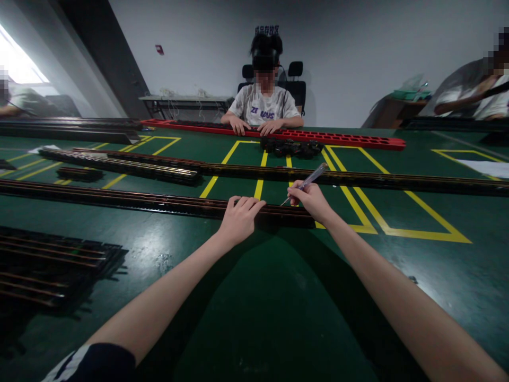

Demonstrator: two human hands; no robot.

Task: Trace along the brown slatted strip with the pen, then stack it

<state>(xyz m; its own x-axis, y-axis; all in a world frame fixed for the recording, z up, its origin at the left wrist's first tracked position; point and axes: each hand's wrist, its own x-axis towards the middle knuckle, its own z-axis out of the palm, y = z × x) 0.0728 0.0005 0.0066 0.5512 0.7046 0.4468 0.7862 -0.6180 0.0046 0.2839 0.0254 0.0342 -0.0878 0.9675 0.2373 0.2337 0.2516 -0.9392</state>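
A long black rail (170, 204) with copper-coloured strips along its length lies across the table in front of me. My left hand (240, 217) grips it near its right end, fingers bent over the far edge. In my right hand (310, 200) is a slim screwdriver (314, 176) with a clear handle, held between thumb and fingers. Its thin shaft slants down to the left and its tip is at the rail's top, just right of my left hand. Whether the tip touches a strip I cannot tell.
Behind runs another long dark rail (377, 179), with shorter rail pieces (131, 163) at left. More copper-striped rails (51, 265) lie near left. Opposite, a person (264, 106) has both hands on a red slotted frame (350, 140); dark parts (292, 147) lie before it.
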